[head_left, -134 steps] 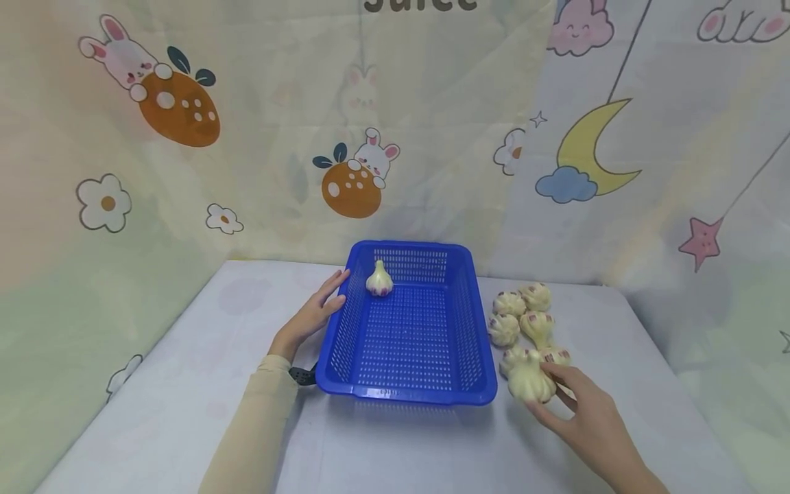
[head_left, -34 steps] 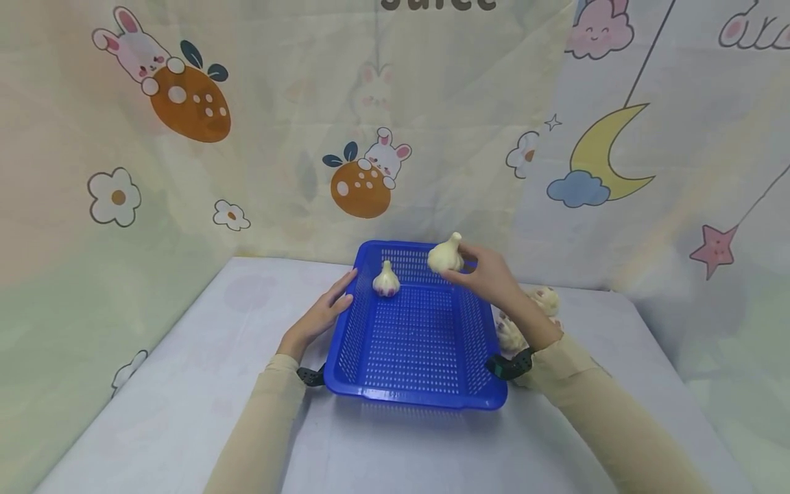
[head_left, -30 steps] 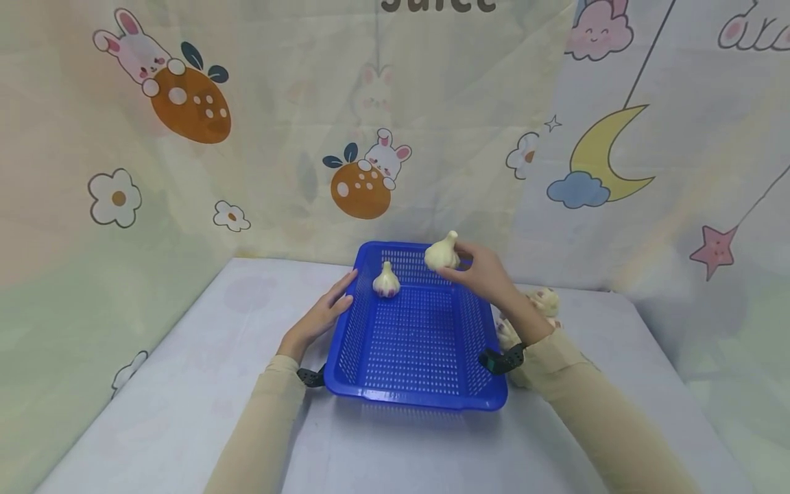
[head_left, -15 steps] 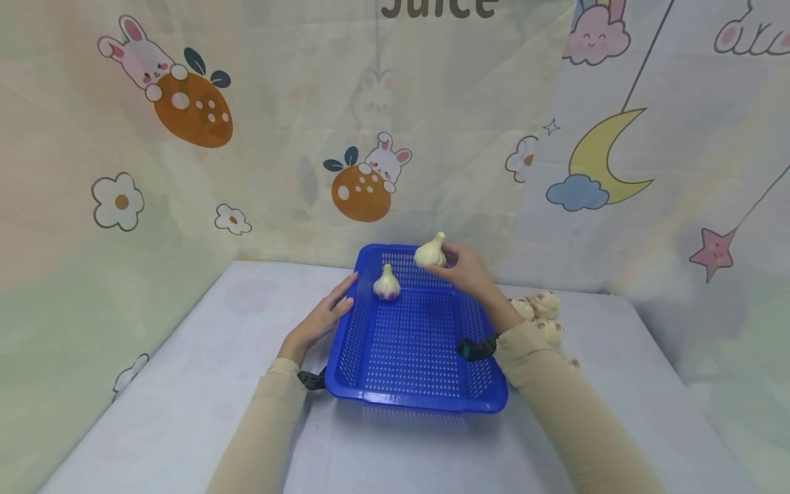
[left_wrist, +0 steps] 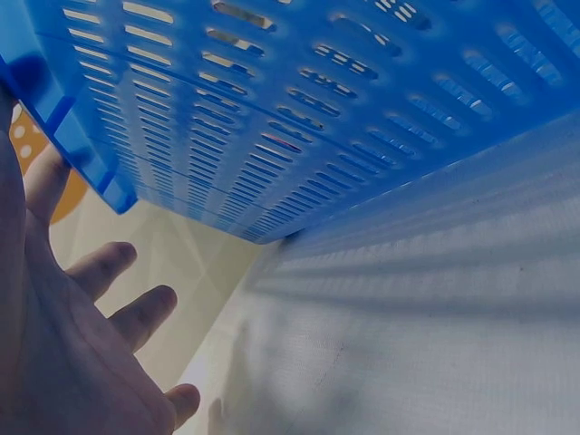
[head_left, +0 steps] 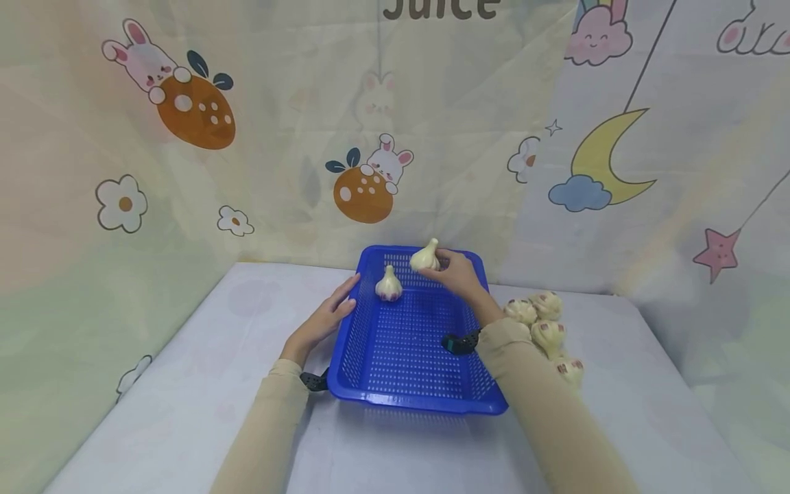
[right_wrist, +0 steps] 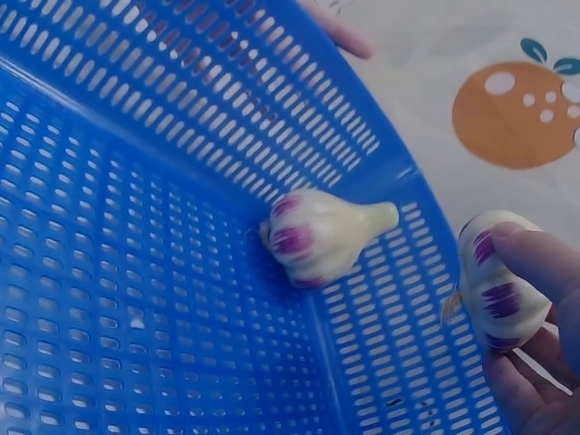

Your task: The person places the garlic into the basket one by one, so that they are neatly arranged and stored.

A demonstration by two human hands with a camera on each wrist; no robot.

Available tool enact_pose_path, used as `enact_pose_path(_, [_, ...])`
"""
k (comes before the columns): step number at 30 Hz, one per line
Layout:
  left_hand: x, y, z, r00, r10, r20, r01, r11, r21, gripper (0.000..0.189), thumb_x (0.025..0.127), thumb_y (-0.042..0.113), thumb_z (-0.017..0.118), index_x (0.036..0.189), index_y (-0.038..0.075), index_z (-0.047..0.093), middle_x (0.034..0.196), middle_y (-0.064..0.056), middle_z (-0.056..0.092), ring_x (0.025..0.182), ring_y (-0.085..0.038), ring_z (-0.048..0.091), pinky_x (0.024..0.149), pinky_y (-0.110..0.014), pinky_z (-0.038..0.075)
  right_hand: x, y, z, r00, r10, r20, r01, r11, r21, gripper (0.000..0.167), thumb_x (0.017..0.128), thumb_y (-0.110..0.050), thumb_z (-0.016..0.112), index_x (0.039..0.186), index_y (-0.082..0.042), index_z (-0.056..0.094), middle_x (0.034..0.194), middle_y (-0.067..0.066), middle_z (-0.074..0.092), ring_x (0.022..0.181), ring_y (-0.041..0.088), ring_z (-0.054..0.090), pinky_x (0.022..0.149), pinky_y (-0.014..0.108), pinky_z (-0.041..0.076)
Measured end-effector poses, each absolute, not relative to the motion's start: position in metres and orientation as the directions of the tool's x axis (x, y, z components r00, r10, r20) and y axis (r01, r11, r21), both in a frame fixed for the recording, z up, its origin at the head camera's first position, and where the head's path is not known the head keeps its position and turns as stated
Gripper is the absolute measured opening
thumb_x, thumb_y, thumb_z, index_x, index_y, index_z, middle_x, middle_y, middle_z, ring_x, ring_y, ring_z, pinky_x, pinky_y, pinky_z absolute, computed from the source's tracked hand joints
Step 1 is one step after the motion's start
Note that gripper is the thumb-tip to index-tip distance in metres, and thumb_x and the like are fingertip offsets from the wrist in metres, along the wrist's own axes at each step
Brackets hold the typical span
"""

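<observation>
My right hand [head_left: 459, 276] pinches a white garlic bulb [head_left: 424, 259] with purple streaks, thumb on one side and fingers on the other. In the head view the bulb overlaps the far wall of a blue plastic basket [head_left: 413, 405], its stem pointing up. Another garlic bulb [right_wrist: 317, 237] lies inside the basket in the far left corner, left of the held one. My left hand [head_left: 321, 322] rests against the basket's left rim with fingers extended; the left wrist view shows fingers [left_wrist: 140, 317] spread beside the slotted wall.
Right of the basket several more garlic bulbs [head_left: 548, 336] are grouped on the white-covered table [head_left: 185, 384], partly behind my right sleeve. A printed cloth [head_left: 278, 137] hangs behind the table's far edge.
My right hand has picked up a garlic bulb from the group on the right and carried it left over the basket's far end, lately lowering slightly. My left hand stays at the rim.
</observation>
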State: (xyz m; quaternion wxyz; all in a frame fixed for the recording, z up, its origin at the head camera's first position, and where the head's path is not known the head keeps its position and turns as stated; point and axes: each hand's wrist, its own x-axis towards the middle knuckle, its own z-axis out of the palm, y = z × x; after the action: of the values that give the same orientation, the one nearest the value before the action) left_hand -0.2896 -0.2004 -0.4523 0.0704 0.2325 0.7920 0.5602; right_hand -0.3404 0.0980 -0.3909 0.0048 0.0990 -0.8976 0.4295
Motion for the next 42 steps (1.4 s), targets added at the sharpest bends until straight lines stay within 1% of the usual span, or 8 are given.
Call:
enact_pose_path(4, [-0.298, -0.203, -0.465, -0.885, 0.436, 0.164, 0.301, 0.267, 0.916, 0.056, 0.102, 0.024, 0.037, 0.153, 0.025, 0.016, 0.161, -0.007, 0.005, 0.149, -0.032, 0.001, 0.116, -0.060, 0.005, -0.346, 0.096, -0.398, -0.978, -0.188, 0.091, -0.192, 0.634, -0.749, 0.070, 0.085, -0.037, 0.070, 0.139, -0.002, 0.046, 0.134, 0.019, 0.056, 0.122, 0.033, 0.055, 0.099, 0.044, 0.048])
enact_pose_path(8, [-0.301, -0.204, -0.471, -0.880, 0.439, 0.181, 0.316, 0.256, 0.914, 0.056, 0.102, 0.030, 0.039, 0.153, 0.027, 0.017, 0.161, -0.005, 0.007, 0.149, -0.030, 0.003, 0.116, -0.059, 0.006, -0.350, 0.096, -0.405, -0.975, -0.203, 0.087, -0.203, 0.666, -0.718, 0.067, 0.084, -0.034, 0.071, 0.137, 0.000, 0.048, 0.130, 0.019, 0.059, 0.120, 0.034, 0.056, 0.100, 0.045, 0.046])
enact_pose_path(10, [-0.301, -0.204, -0.472, -0.884, 0.432, 0.177, 0.309, 0.258, 0.915, 0.055, 0.102, 0.032, 0.040, 0.152, 0.031, 0.018, 0.161, -0.002, 0.008, 0.149, -0.028, 0.003, 0.117, -0.058, 0.006, -0.351, 0.096, -0.408, -0.976, -0.199, 0.085, -0.199, 0.669, -0.716, 0.067, 0.083, -0.034, 0.072, 0.136, 0.000, 0.049, 0.130, 0.019, 0.059, 0.120, 0.034, 0.056, 0.101, 0.045, 0.045])
enact_pose_path(15, [-0.300, -0.204, -0.470, -0.893, 0.418, 0.166, 0.297, 0.270, 0.916, 0.054, 0.101, 0.034, 0.040, 0.151, 0.035, 0.019, 0.161, 0.001, 0.009, 0.149, -0.026, 0.004, 0.117, -0.058, 0.006, -0.357, 0.094, -0.417, -0.982, -0.182, 0.040, -0.153, 0.660, -0.736, 0.066, 0.082, -0.034, 0.074, 0.135, -0.001, 0.051, 0.131, 0.018, 0.059, 0.121, 0.033, 0.055, 0.102, 0.045, 0.044])
enact_pose_path(22, [-0.300, -0.207, -0.471, -0.893, 0.417, 0.171, 0.298, 0.262, 0.918, 0.054, 0.102, 0.030, 0.039, 0.151, 0.034, 0.019, 0.161, 0.003, 0.011, 0.149, -0.026, 0.005, 0.117, -0.058, 0.008, -0.358, 0.088, -0.425, -0.981, -0.189, 0.043, -0.159, 0.662, -0.733, 0.064, 0.080, -0.030, 0.075, 0.133, 0.000, 0.054, 0.128, 0.018, 0.061, 0.120, 0.034, 0.056, 0.103, 0.044, 0.044])
enact_pose_path(29, [-0.299, -0.205, -0.473, -0.876, 0.445, 0.187, 0.307, 0.214, 0.927, 0.055, 0.102, 0.028, 0.039, 0.153, 0.030, 0.017, 0.161, -0.004, 0.009, 0.148, -0.032, 0.006, 0.116, -0.058, 0.010, -0.357, 0.084, -0.434, -0.985, -0.171, 0.026, -0.139, 0.695, -0.706, 0.064, 0.079, -0.030, 0.077, 0.131, -0.002, 0.055, 0.128, 0.017, 0.061, 0.121, 0.033, 0.055, 0.104, 0.044, 0.042])
enact_pose_path(33, [-0.300, -0.203, -0.474, -0.876, 0.447, 0.183, 0.302, 0.212, 0.929, 0.054, 0.102, 0.027, 0.038, 0.152, 0.033, 0.018, 0.161, -0.001, 0.010, 0.149, -0.029, 0.007, 0.117, -0.056, 0.012, -0.357, 0.083, -0.437, -0.988, -0.154, -0.006, -0.105, 0.697, -0.709, 0.066, 0.077, -0.030, 0.078, 0.133, -0.003, 0.054, 0.129, 0.016, 0.060, 0.122, 0.033, 0.054, 0.106, 0.044, 0.041])
enact_pose_path(42, [-0.299, -0.202, -0.473, -0.879, 0.441, 0.182, 0.301, 0.216, 0.929, 0.055, 0.102, 0.030, 0.039, 0.152, 0.032, 0.018, 0.161, -0.002, 0.009, 0.149, -0.030, 0.007, 0.117, -0.056, 0.010, -0.357, 0.081, -0.440, -0.989, -0.149, -0.026, -0.087, 0.700, -0.708, 0.066, 0.077, -0.028, 0.079, 0.133, -0.002, 0.054, 0.130, 0.017, 0.060, 0.121, 0.034, 0.055, 0.105, 0.045, 0.042])
